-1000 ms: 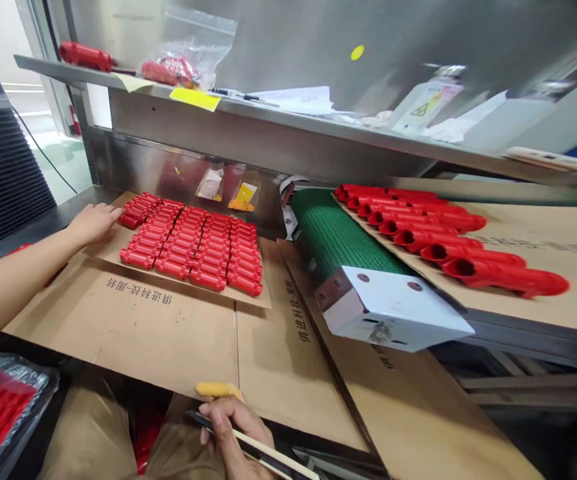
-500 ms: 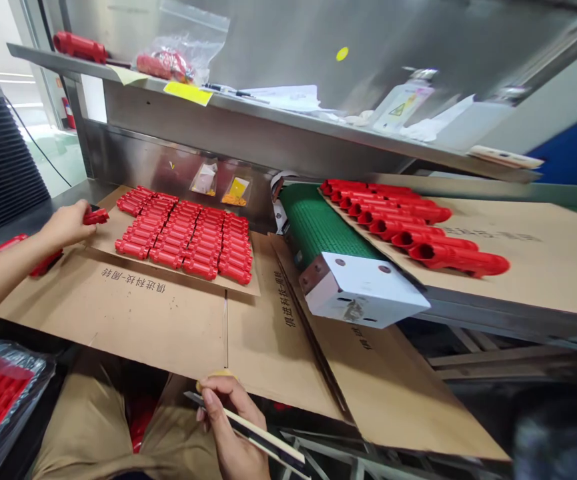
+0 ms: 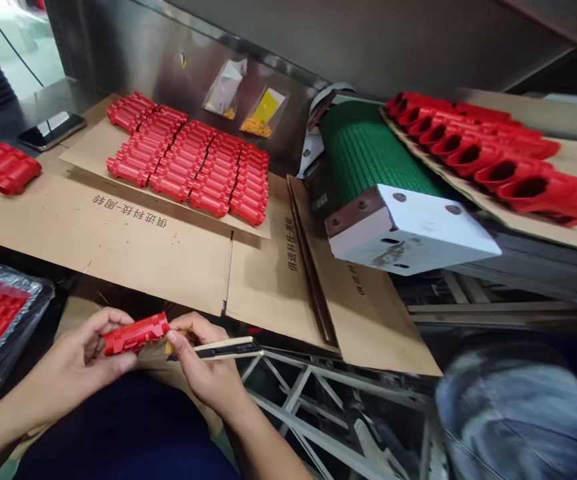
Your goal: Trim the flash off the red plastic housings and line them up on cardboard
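Observation:
In the head view, my left hand (image 3: pixel 88 360) is closed around a red plastic tube-shaped part (image 3: pixel 137 335) above my lap. My right hand (image 3: pixel 208 360) grips a slim cream-and-black utility knife (image 3: pixel 231 348), its handle end sticking out to the right. The thumb and forefinger of that hand meet the right end of the red part. Something yellow shows by these fingers; what it is I cannot make out. Beyond my hands, rows of similar red parts (image 3: pixel 183 160) lie on a cardboard sheet (image 3: pixel 85 155). Several more red parts (image 3: pixel 5 167) lie at the left.
A phone (image 3: pixel 52 131) lies at the back left. Two small bags (image 3: pixel 264 113) hang on the metal wall. A green conveyor belt (image 3: pixel 373 150) with a white end block (image 3: pixel 408 230) stands at right, beside larger red tubes (image 3: pixel 498 167). A lined crate (image 3: pixel 43 293) holds red parts at left.
My left hand has brought the red part from the table's left side to my lap. My right hand has come to meet it with the knife. The view has tilted down.

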{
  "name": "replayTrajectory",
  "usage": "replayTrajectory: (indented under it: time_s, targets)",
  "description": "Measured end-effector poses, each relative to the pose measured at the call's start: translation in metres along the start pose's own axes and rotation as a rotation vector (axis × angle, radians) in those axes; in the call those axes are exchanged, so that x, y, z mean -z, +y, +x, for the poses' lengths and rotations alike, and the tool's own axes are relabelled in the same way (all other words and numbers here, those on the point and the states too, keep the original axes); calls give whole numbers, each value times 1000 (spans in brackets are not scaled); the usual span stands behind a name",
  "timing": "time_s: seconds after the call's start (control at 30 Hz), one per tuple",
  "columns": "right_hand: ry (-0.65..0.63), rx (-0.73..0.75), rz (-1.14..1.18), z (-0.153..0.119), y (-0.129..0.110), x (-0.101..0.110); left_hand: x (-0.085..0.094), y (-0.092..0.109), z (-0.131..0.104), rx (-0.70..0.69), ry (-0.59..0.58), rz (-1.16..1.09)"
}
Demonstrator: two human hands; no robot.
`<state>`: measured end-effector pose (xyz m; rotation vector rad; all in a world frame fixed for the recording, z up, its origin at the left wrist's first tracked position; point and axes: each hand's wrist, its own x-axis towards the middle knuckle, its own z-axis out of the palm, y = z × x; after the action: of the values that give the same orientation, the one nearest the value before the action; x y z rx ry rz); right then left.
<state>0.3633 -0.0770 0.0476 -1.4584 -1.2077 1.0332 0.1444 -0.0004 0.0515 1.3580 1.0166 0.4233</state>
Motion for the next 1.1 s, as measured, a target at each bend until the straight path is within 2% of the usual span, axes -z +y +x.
replayTrajectory:
  time_s: [0.07, 0.17, 0.23, 0.33, 0.43, 0.63, 0.7, 0.8, 0.87, 0.97, 1.1]
  targets:
    - [46, -31, 81, -5, 5, -3, -1, 0, -1, 52, 27, -140]
    - [55, -153, 277, -8, 10, -12, -11, 2, -2, 78, 171, -302]
    - [86, -224, 353, -9, 13, -18, -19, 2, 0, 69, 217, -405]
    - [133, -254, 343, -11, 16, -21, -26, 4, 5, 68, 241, -515]
    - [146, -219, 304, -13, 19, -19, -29, 8, 10, 105, 276, -561]
    - [147, -188, 232, -11, 19, -17, -26, 10, 14, 125, 253, -546]
    - [163, -122, 124, -9, 17, -15, -24, 6, 13, 76, 275, -484]
    - [228, 26, -88, -5, 14, -12, -22, 0, 11, -102, 279, -346]
    - [224, 57, -141, -2, 12, -11, -24, 0, 10, -174, 322, -337]
    - [160, 146, -166, -1, 11, -13, -30, 4, 13, -87, 422, -390]
    - [154, 346, -265, -2, 11, -19, -33, 9, 24, 13, 400, -507]
